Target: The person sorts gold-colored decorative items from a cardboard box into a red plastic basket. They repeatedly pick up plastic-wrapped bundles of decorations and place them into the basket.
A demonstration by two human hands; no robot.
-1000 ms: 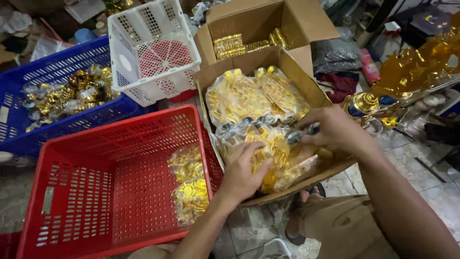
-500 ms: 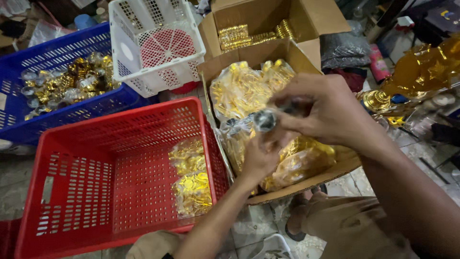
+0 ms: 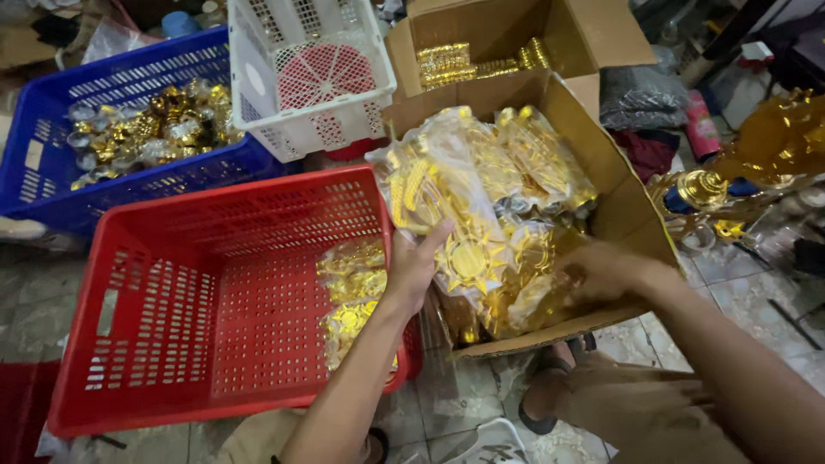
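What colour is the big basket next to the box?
The basket is red, seen clearly in the head view; the left hand is beside it.

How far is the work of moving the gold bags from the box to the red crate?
Done: a few clear bags of gold pieces already lie in the red crate. In hand: the left hand lifts one bag at the cardboard box, while the right hand reaches inside it. Left: several bags remain in the box.
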